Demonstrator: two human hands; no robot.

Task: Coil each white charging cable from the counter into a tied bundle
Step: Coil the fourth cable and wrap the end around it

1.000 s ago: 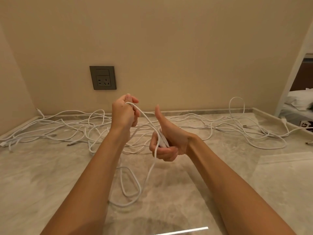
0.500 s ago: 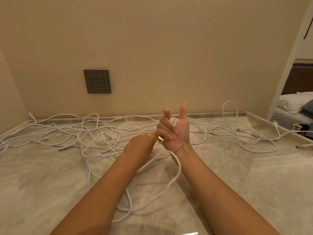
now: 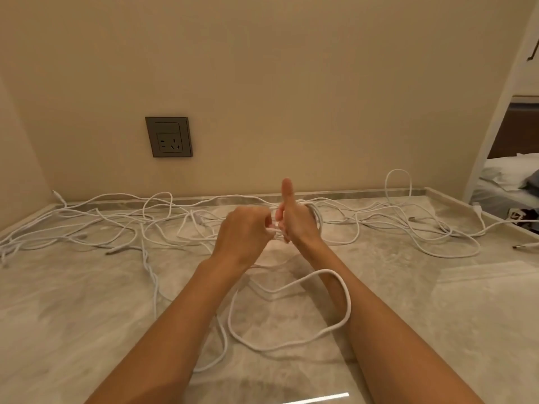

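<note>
While the white cable [image 3: 317,221] is held wound round the right hand [image 3: 296,221], thumb raised, its free strand is pinched by the left hand [image 3: 245,233] just beside. Coiling is judged part done: the slack loop [image 3: 347,298] on the counter [image 3: 437,316] must be wound before tying.

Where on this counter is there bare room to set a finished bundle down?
Two bare patches of counter: the near right, between the right forearm and the counter's right edge, and the near left corner. The back strip along the wall is crowded with loose cables, and a slack loop lies just left of that forearm.
</note>
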